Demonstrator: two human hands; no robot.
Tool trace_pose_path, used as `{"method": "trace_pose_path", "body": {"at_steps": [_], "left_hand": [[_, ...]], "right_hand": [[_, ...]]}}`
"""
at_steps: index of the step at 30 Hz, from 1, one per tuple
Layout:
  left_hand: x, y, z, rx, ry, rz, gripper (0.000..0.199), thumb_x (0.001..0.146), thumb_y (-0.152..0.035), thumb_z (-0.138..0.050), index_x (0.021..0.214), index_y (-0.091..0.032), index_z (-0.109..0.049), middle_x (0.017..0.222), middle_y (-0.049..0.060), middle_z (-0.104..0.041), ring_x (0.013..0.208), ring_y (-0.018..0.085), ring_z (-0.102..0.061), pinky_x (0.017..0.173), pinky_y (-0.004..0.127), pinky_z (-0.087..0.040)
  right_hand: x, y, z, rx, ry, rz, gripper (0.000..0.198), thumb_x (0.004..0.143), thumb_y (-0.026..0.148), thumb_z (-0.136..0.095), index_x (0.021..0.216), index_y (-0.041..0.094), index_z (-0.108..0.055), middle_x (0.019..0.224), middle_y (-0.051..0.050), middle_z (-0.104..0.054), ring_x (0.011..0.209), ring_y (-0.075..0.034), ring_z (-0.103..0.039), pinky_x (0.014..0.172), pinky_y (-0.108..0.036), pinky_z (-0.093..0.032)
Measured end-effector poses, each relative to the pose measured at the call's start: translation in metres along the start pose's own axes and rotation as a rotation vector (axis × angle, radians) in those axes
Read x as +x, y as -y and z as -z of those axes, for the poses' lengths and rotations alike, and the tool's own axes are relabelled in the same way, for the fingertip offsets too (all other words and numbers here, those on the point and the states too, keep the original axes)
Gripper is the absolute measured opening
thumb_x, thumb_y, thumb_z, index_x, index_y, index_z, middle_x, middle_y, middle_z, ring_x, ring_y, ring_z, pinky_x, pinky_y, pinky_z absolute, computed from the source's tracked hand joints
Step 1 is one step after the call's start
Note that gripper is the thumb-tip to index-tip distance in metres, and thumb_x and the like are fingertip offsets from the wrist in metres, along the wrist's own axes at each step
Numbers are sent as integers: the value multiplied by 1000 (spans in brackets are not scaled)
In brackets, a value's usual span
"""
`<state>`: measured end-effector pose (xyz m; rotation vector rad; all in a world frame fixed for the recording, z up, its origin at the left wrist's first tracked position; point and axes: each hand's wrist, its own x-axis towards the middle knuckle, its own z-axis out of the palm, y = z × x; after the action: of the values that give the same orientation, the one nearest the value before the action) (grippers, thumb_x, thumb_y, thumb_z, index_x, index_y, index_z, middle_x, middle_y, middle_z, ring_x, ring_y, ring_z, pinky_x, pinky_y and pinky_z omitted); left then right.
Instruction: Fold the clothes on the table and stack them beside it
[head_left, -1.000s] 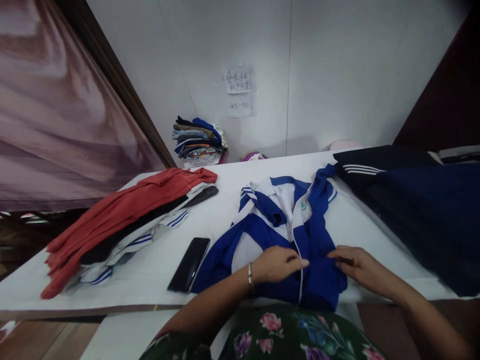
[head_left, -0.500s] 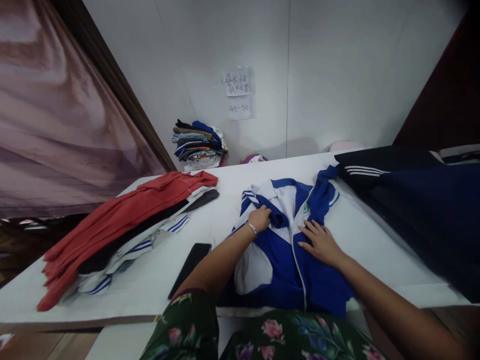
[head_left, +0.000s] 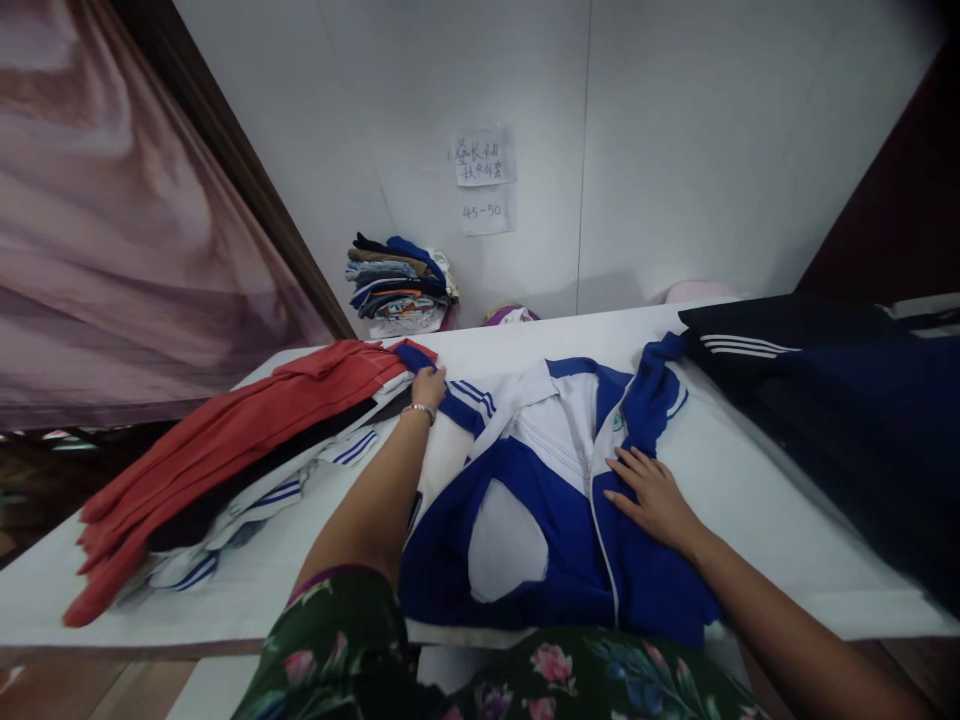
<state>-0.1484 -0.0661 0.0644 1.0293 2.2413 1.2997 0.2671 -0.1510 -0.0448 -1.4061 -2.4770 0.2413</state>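
A blue and white zip jacket [head_left: 555, 540] lies opened out on the white table [head_left: 757, 520], its front panels parted and the white lining showing. My left hand [head_left: 426, 390], with a bracelet at the wrist, is closed on the end of the jacket's left-side sleeve, which has white and blue stripes. That sleeve is stretched out toward the red garment. Fingers spread, my right hand [head_left: 652, 498] rests flat on the jacket's right front panel, beside the white zip edge. The other sleeve [head_left: 660, 390] lies bunched above it.
On the left lies a pile of clothes with a red garment [head_left: 247, 440] on top. Dark clothes [head_left: 840, 400] with white stripes cover the right side. A folded stack [head_left: 401, 285] stands by the wall behind the table, below paper signs [head_left: 486, 180].
My left hand has moved left and away from me, pulling the sleeve out from over the jacket's chest. The jacket's left panel has spread wider. My right hand stays on the right panel.
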Motion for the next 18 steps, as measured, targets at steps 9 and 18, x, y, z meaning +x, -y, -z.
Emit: {"method": "trace_pose_path", "body": {"at_steps": [9, 18], "left_hand": [[-80, 20, -37, 617, 430, -406, 49, 76, -51, -64, 113, -19, -62, 116, 9, -65, 105, 25, -61, 85, 30, -45], [-94, 0, -63, 866, 432, -520, 58, 81, -65, -49, 115, -19, -59, 120, 13, -59, 105, 28, -61, 85, 35, -47]], "right_hand": [[17, 2, 29, 190, -1, -81, 47, 88, 51, -47, 123, 23, -63, 132, -9, -60, 128, -31, -47, 107, -53, -31], [100, -13, 45, 290, -45, -299, 65, 84, 39, -56, 142, 12, -43, 108, -13, -69, 96, -26, -66, 86, -36, -49]]}}
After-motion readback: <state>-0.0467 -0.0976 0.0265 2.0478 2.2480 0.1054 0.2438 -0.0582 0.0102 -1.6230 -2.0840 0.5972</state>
